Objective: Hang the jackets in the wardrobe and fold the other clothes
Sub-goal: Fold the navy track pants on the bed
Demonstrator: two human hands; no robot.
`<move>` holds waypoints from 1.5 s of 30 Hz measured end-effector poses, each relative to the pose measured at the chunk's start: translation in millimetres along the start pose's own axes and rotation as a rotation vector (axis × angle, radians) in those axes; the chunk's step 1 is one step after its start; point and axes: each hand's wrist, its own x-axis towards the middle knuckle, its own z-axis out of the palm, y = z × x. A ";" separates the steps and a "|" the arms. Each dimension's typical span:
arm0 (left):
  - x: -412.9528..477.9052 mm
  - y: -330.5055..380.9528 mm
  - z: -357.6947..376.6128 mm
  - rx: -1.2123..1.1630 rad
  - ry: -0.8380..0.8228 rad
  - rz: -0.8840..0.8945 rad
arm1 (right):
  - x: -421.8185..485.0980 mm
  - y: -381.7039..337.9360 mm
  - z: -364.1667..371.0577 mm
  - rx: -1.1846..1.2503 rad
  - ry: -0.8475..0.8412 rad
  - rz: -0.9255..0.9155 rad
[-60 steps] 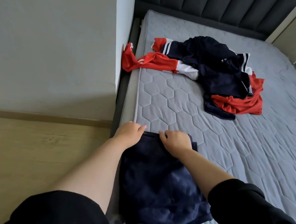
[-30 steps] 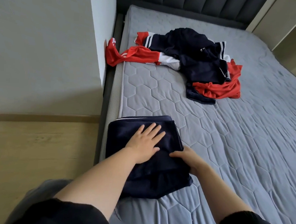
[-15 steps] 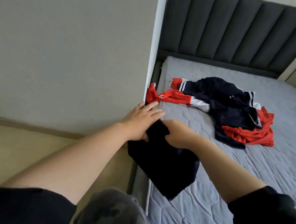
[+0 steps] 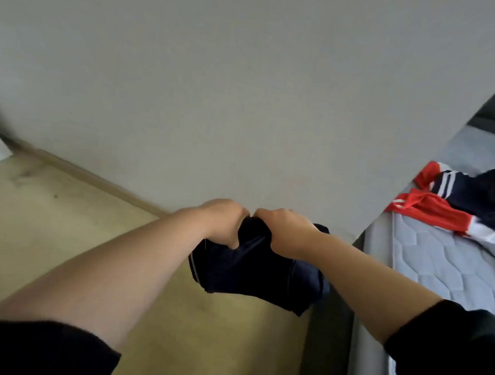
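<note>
**Colours on my feed**

The folded garment (image 4: 252, 274) I saw was dark navy, with a thin pale line of piping along its left edge. The sleeves (image 4: 28, 347) were plain black. The wall (image 4: 217, 98) was a flat grey-green, and the floor (image 4: 49, 233) was yellowish with a faint wood grain. The mattress (image 4: 438, 271) was light grey, quilted in hexagons. The clothes pile (image 4: 471, 206) mixed red, navy and white, with white stripes across one navy part.
</note>
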 end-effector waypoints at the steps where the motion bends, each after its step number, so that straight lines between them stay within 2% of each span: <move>1: -0.1 -16.9 -6.3 -0.012 0.003 -0.028 | 17.9 -9.3 -4.1 0.011 -0.016 -0.009; 5: -20.3 -63.5 -63.3 0.014 0.041 -0.092 | 66.6 -47.0 -52.4 0.052 -0.039 -0.026; 10: -84.4 -87.7 -187.0 0.081 0.092 -0.118 | 85.8 -103.2 -168.8 0.124 -0.048 -0.075; 17: -241.8 -102.2 -395.7 0.079 0.152 -0.260 | 73.6 -220.0 -377.0 0.136 -0.045 -0.270; 21: -347.1 -128.1 -464.7 0.022 0.227 -0.379 | 71.3 -308.2 -452.4 0.022 -0.045 -0.387; 25: -460.7 -171.4 -481.2 0.002 0.275 -0.523 | 77.7 -414.5 -484.2 -0.125 0.043 -0.543; 36: -806.0 -313.2 -483.0 -0.050 0.393 -0.875 | 42.2 -784.5 -515.3 -0.190 0.214 -0.920; 45: -966.2 -408.2 -491.1 -0.106 0.622 -1.053 | 66.1 -988.6 -540.1 -0.215 0.439 -1.017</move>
